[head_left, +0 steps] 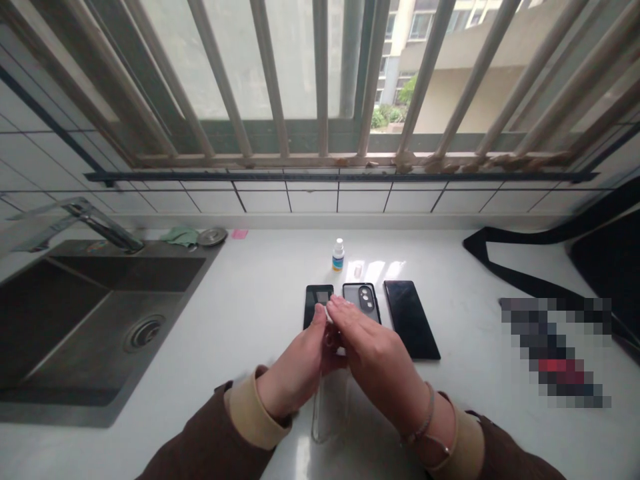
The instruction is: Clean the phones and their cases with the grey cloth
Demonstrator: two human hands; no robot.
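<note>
My left hand [296, 365] and my right hand [376, 357] come together over the middle of the counter, both closed around the upper part of a clear phone case [331, 408]. Its rounded lower corner shows below them; the right wrist covers its other side. Right-hand fingers lie side by side, pointing forward; the left thumb points up. Most left fingers are hidden. Just beyond my hands lie a dark phone-like slab [313, 297] and a black-rimmed phone case [353, 291] with a camera cutout, both partly covered. A larger black phone or tablet [413, 320] lies to the right.
A small white bottle with a blue label [338, 257] stands behind, beside a small clear piece [358, 271]. The sink [107, 407] and faucet [107, 227] are left, near a green cloth [181, 236] and metal strainer [213, 236]. A black strap [483, 250] lies right.
</note>
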